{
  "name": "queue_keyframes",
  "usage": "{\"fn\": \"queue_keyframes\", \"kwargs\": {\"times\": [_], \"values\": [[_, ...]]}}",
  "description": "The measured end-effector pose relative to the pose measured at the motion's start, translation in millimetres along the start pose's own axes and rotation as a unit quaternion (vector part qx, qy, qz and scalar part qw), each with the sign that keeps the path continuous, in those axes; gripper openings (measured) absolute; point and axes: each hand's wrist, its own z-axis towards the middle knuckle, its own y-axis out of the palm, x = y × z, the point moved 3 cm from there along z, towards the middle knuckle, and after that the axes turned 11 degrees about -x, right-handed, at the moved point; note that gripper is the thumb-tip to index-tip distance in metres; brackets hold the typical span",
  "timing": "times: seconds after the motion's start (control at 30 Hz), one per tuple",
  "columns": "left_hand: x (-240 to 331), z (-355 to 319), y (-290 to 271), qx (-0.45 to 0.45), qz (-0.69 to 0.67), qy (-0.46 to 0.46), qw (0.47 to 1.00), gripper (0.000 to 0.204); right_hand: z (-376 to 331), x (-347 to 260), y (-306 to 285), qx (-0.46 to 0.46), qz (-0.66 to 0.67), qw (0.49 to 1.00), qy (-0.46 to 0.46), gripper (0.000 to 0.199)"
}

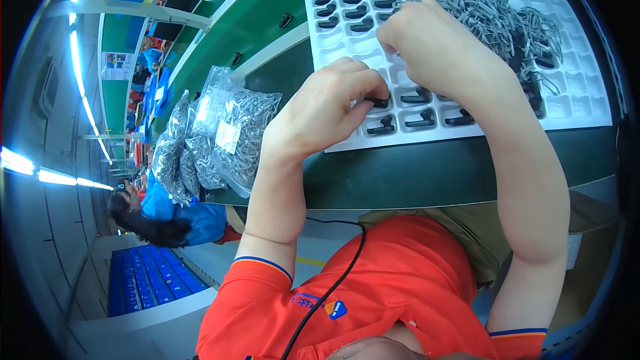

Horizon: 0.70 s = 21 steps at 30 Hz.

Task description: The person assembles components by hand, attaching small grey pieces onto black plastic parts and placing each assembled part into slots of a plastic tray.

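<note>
The left hand (327,110) pinches a small black plastic clip (379,102) with closed fingers over a pocket near the front edge of the white moulded plastic tray (580,103), which reaches almost to the edge of the dark green surface (427,173). The right hand (433,43), fingers curled shut on something unseen, hovers just beside it. A grey heap of loose parts (493,10) fills the tray's far right, and clear bags of grey parts (227,133) crowd the surface to the left.

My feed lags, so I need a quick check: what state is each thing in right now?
Left hand: fingers curled, pinching a black part at a tray pocket.
Right hand: closed over the tray, contents of its grip hidden.
Tray: flat on the bench, pockets partly filled with black parts.
Grey pile: heaped loose on the tray.
Bags: full of grey parts, lying on the bench; whether sealed is unclear.
</note>
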Motion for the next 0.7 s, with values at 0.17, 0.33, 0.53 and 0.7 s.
{"fn": "queue_keyframes", "kwargs": {"times": [0.17, 0.33, 0.53, 0.7], "values": [[1, 0, -1, 0.002, 0.026, 0.021, 0.999, 0.021, 1, 3, 1, 0.180, 0.109, 0.976, -0.061, 0.020], [-22, -1, -1, 0.181, -0.232, -0.047, 0.954, 0.019, -1, -10, -8, 0.203, 0.169, 0.959, -0.101, 0.019], [-31, 6, 9, 0.238, -0.354, -0.087, 0.900, 0.016, 1, -19, -2, 0.184, 0.387, 0.899, -0.096, 0.015], [-23, 11, 16, 0.254, -0.387, -0.072, 0.883, 0.019, 3, -14, 1, 0.224, 0.279, 0.924, -0.138, 0.012]]}}
